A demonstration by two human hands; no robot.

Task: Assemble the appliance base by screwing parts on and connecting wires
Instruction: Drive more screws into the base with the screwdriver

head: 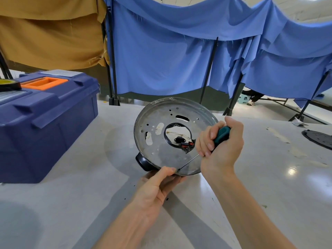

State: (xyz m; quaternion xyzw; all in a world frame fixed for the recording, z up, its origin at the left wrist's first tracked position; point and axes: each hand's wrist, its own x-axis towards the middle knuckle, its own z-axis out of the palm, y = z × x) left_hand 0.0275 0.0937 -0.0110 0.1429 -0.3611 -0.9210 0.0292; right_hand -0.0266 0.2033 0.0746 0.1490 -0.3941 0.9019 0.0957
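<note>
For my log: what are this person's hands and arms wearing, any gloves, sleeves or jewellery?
Nothing shows. The left hand and right hand are bare, with no gloves, rings or tape. Both forearms are uncovered to the bottom edge of the picture: no sleeve, cuff, watch or wristband in view.

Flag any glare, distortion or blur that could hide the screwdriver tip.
Head view: wide-angle distortion bows the curtain poles; light glare lies on the table, to the right of the right hand, away from the work; the screwdriver tip, at the near rim of the metal base beside the left hand, looks sharp though small.
</note>
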